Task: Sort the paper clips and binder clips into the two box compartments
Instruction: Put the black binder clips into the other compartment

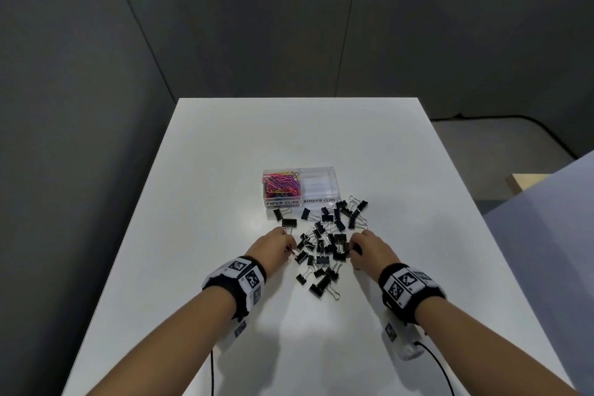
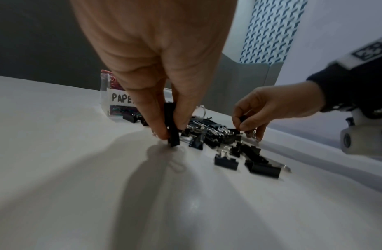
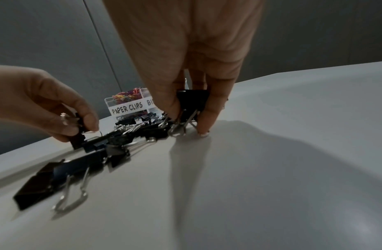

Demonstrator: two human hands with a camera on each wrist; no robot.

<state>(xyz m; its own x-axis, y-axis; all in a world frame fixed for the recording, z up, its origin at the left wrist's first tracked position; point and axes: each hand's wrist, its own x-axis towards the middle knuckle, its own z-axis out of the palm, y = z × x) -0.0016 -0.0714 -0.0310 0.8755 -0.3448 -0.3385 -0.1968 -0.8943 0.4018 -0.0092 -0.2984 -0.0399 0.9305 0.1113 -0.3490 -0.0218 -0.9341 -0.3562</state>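
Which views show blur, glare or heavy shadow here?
Head view: sharp, with soft glare on the white table. Left wrist view: left hand casts a broad shadow; nearest binder clips smeared. Right wrist view: foreground binder clip blurred; right hand shadows the table.

White table [image 1: 225, 170]; clear box [image 1: 334, 185]; scattered binder clips [image 1: 323, 249]

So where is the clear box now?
In the head view, the clear box stands centre-table, just beyond the binder clip pile that both hands work in.
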